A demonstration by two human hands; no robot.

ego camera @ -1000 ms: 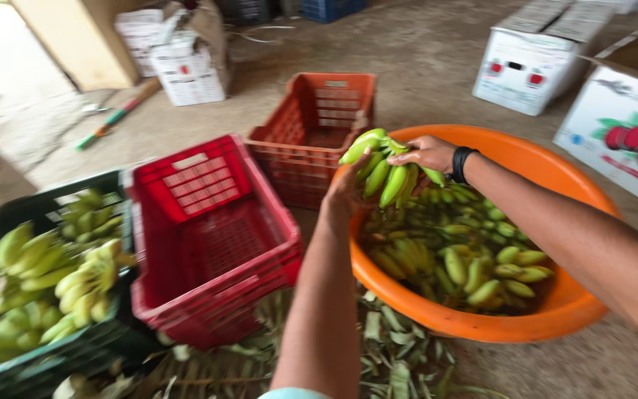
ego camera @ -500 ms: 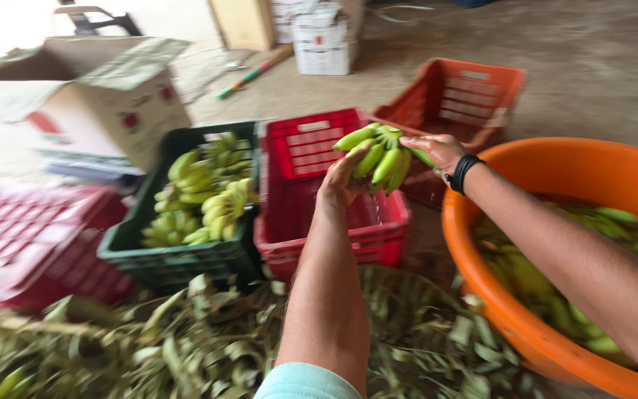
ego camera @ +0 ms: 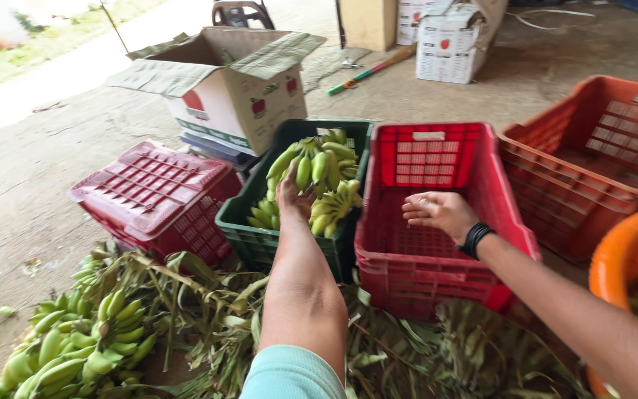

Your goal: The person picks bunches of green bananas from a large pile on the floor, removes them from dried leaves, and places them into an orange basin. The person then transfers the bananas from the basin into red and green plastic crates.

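— Head view: what does the left hand hold?
— Its fingers grip a green banana bunch over the dark green crate.
— And the right hand?
— Loosely open, empty, above the red crate.

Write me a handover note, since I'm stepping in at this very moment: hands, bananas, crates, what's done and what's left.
Left hand: grip shut on a bunch of green bananas, held over the dark green plastic crate.
Right hand: open, empty, above the empty red plastic crate.
Done: the green crate already holds bananas.
Left: this bunch is not yet set down; more green bananas lie on the dry leaves at lower left, and some in the orange plastic tub.
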